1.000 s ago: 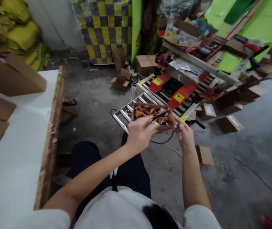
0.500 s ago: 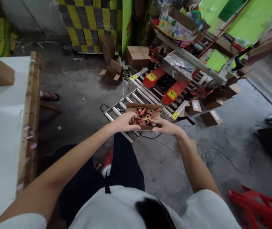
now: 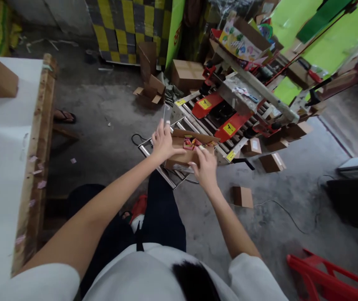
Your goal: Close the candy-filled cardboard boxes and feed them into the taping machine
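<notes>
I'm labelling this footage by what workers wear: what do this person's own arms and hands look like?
The left hand and right hand wear no gloves, and both forearms are bare, with no watch or bracelet visible. Short, pale sleeves cover the upper arms. Each hand shows a small white covering at one fingertip; its material is unclear.

A pale grey-white, loose cloth T-shirt (image 3: pixel 129 274) with short, wide sleeves (image 3: pixel 252 276), dark navy cloth trousers (image 3: pixel 164 219) with a thin black drawstring (image 3: pixel 139 243), and small white fingertip coverings (image 3: pixel 200 148)
</notes>
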`<state>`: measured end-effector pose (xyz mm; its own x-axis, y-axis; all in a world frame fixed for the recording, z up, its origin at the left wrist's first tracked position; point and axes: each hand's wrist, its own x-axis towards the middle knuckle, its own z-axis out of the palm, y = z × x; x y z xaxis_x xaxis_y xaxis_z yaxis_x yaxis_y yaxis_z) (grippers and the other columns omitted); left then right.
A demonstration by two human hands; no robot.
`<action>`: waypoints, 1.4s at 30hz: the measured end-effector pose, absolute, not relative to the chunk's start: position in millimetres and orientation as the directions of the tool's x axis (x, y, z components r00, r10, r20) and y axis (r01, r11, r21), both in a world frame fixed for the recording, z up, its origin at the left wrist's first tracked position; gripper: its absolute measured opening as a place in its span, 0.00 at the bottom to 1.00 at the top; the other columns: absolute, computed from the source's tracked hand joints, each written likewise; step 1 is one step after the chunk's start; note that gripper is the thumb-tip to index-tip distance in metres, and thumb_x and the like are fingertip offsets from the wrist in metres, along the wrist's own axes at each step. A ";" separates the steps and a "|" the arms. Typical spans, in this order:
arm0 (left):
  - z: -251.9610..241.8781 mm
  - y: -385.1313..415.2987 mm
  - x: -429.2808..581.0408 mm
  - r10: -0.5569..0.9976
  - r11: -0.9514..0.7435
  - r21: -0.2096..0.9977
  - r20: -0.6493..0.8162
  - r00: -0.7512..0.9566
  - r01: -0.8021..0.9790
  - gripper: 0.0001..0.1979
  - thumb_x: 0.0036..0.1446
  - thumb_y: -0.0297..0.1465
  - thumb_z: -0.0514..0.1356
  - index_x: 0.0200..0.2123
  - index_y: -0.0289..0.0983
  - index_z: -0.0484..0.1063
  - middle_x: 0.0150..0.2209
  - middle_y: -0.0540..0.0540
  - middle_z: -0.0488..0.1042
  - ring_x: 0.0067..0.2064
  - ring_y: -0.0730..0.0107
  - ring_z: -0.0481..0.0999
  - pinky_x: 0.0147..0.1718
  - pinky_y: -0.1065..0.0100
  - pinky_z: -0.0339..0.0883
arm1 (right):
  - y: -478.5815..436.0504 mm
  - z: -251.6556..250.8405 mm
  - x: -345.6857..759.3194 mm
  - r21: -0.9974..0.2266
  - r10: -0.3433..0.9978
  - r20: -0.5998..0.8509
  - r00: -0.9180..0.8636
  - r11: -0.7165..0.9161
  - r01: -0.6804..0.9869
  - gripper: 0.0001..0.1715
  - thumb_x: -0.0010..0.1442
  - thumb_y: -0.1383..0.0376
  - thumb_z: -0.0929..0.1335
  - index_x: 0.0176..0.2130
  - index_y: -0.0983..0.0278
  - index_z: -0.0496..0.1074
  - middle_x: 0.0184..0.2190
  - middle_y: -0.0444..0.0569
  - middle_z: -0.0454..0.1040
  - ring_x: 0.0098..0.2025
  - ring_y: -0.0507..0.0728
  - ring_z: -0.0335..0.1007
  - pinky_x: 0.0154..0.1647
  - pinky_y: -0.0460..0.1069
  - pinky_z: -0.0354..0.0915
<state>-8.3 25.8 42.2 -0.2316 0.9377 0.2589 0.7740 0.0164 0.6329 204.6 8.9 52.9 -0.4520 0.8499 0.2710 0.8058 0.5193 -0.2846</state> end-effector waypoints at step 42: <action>19.9 -46.6 9.8 0.921 -0.353 0.798 0.387 0.033 0.488 0.15 0.69 0.32 0.51 0.50 0.36 0.76 0.57 0.38 0.76 0.59 0.60 0.73 0.59 0.54 0.66 | 27.8 33.9 187.7 -0.096 0.693 0.153 -0.705 0.720 0.687 0.51 0.63 0.51 0.66 0.71 0.78 0.47 0.69 0.75 0.49 0.72 0.78 0.43 0.67 0.73 0.48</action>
